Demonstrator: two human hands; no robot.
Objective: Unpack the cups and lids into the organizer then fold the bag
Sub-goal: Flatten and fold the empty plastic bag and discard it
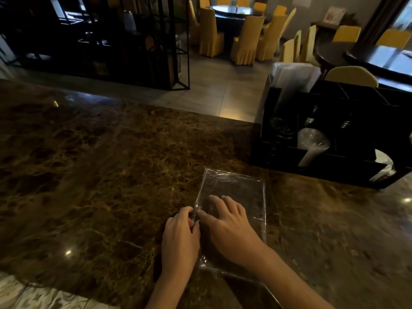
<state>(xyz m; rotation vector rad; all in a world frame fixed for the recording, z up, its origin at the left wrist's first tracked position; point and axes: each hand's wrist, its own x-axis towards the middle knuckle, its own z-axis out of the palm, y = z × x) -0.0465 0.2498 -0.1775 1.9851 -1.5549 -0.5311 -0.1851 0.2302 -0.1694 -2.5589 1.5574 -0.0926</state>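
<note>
A clear plastic bag (236, 190) lies flat on the brown marble counter (100, 175), folded into a narrow rectangle. My right hand (229, 228) rests palm down on the bag with its fingers spread. My left hand (180, 237) pinches the bag's left edge between thumb and fingers. A black organizer (334, 172) stands at the right of the counter. Clear lids (282, 128) sit in its left compartment, and a stack of clear cups (312, 146) lies in a front slot.
White napkins (382, 166) fill the organizer's right front slot and a pale plastic sleeve (294, 76) stands up behind it. The counter's far edge runs past the organizer. Beyond are a black metal shelf (133, 47) and yellow-covered chairs (243, 41) around dark tables.
</note>
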